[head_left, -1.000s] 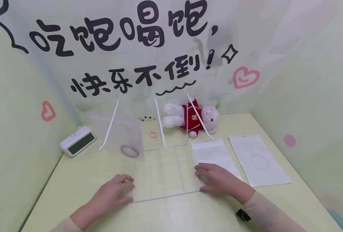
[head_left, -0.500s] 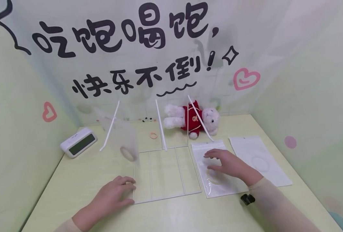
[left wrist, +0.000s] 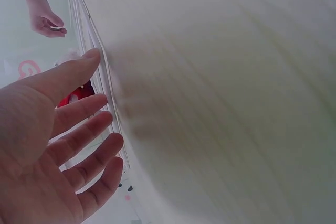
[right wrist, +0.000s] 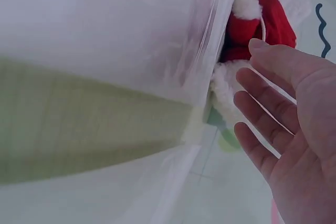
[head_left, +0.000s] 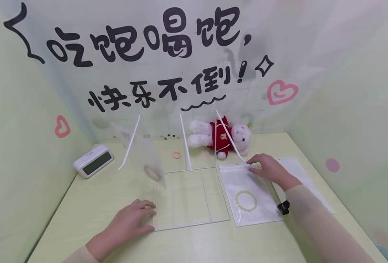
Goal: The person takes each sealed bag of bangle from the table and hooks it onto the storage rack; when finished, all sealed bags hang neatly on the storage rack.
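A white wire rack stands on the table, with three long prongs rising toward me. On its left prong hangs a translucent bag with a ring-shaped thing inside. My left hand rests at the rack's left edge, fingers loosely bent and fingertips near or against the wire. Right of the rack lies a white zip bag holding a yellow-green bangle. My right hand hovers at that bag's top right corner. In the right wrist view its fingers are spread with nothing between them.
A second white bag lies further right, partly hidden by my right arm. Behind the rack are a plush toy in red and a small orange ring. A white digital clock stands at the left.
My right hand has left the rack's right side and moved right and away from me, over the zip bag's top. The hanging bag has swung. My left hand stays at the rack.
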Available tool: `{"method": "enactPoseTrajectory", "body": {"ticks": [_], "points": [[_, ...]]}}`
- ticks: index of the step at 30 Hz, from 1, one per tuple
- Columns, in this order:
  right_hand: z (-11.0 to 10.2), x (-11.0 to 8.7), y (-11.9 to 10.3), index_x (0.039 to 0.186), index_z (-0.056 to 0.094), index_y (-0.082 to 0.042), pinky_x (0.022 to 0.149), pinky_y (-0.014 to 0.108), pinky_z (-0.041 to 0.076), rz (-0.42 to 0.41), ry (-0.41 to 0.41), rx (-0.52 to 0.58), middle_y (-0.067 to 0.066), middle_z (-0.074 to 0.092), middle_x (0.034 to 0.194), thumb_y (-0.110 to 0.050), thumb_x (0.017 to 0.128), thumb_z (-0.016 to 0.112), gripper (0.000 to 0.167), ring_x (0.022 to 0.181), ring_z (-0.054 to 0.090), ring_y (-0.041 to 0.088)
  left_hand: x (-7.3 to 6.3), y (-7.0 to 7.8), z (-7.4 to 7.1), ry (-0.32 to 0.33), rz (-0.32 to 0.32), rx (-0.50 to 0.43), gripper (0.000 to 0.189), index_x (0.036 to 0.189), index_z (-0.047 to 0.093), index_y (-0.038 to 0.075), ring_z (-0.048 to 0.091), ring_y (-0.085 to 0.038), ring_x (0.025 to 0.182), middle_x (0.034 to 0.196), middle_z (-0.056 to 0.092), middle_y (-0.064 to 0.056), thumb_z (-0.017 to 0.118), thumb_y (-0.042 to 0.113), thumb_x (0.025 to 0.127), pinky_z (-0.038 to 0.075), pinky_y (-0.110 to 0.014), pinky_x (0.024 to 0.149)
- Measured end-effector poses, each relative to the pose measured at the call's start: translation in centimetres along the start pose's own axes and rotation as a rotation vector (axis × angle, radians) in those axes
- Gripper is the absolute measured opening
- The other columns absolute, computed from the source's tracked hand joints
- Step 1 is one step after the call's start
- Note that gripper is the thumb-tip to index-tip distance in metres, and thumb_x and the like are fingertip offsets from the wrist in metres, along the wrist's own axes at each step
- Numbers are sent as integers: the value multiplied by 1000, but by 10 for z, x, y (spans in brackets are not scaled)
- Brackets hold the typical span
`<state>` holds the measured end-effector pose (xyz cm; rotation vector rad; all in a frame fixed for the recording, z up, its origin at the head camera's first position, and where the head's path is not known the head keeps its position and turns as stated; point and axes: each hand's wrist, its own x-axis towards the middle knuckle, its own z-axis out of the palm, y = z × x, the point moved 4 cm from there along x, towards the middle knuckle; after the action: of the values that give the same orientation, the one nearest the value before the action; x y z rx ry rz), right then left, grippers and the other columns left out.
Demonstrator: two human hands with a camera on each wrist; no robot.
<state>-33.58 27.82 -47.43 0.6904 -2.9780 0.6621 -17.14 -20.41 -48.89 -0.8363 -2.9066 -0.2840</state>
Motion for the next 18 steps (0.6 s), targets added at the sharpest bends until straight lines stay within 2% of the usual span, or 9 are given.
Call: {"method": "enactPoseTrajectory", "body": {"ticks": [4, 8, 12, 18], "points": [[-2, 6, 15, 116, 76, -4, 106, 62, 48, 18, -5, -8, 16, 74, 116, -13, 92, 77, 25, 116, 64, 41, -1, -1, 0, 15, 13, -6, 40, 109, 79, 20, 63, -16, 106, 124, 69, 9, 88, 40, 76, 59, -31, 78], [-3, 10, 24, 114, 76, -1, 105, 62, 47, -30, -2, -35, 18, 73, 116, -10, 92, 76, 24, 115, 63, 43, 0, -2, 0, 24, 19, -1, 40, 108, 79, 20, 62, -15, 104, 123, 69, 8, 88, 40, 75, 59, -30, 77], [-2, 13, 29, 114, 76, -1, 104, 62, 48, -60, -14, -50, 19, 73, 115, -11, 91, 77, 24, 114, 64, 43, 0, -1, 0, 17, 12, 1, 40, 108, 79, 20, 62, -16, 105, 123, 69, 8, 88, 40, 75, 59, -31, 78], [1, 18, 33, 111, 77, -1, 102, 60, 50, -50, -39, -65, 17, 75, 112, -12, 90, 79, 24, 111, 66, 41, 0, -1, 1, -6, -14, -4, 41, 109, 79, 21, 62, -14, 105, 124, 68, 9, 88, 42, 76, 59, -31, 79]]}}
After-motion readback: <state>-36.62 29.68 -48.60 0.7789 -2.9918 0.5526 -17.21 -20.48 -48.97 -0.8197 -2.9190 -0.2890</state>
